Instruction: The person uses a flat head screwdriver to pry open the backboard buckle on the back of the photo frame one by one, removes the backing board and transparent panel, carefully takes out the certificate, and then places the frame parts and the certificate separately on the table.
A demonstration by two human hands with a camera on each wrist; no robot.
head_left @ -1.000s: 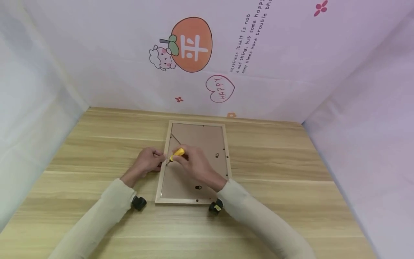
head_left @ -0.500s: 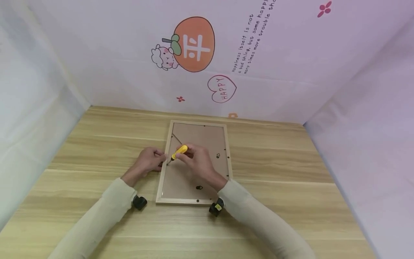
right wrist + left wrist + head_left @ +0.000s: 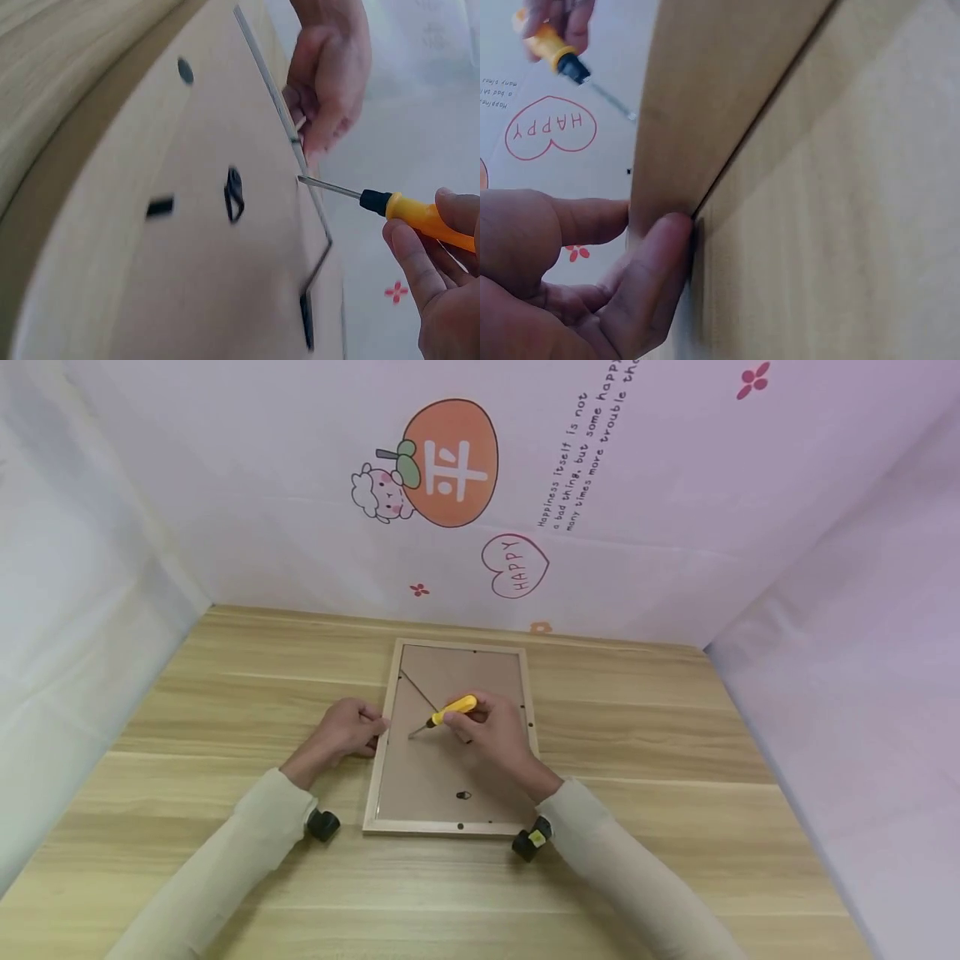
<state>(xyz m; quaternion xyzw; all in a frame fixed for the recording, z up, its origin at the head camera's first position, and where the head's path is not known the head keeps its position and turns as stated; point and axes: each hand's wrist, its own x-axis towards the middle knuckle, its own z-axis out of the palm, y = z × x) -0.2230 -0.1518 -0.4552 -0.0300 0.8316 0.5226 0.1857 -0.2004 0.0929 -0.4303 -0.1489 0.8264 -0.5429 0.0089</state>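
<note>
A picture frame (image 3: 420,827) with a pale wooden border lies back side up on the table, its brown backing panel (image 3: 420,777) showing. My left hand (image 3: 348,727) pinches the left border, thumb at the top edge and a finger against the outer side (image 3: 697,112). In my right hand (image 3: 491,731) is a yellow screwdriver (image 3: 456,707), gripped by its handle. Its metal shaft slants down leftward over the panel, tip a little inside the left border. A small black hanging hook (image 3: 234,195) is on the panel; a dark metal tab (image 3: 160,208) sits at the border's inner edge.
The wood-grain table (image 3: 637,735) runs back to a white printed wall cloth (image 3: 637,577). Plain white cloth sides (image 3: 847,693) stand left and right. A thin dark diagonal line (image 3: 417,689) crosses the panel's upper left corner.
My right hand has moved right with the screwdriver, whose tip has left the left border's inner edge. My left hand stays on the frame, which has not visibly moved.
</note>
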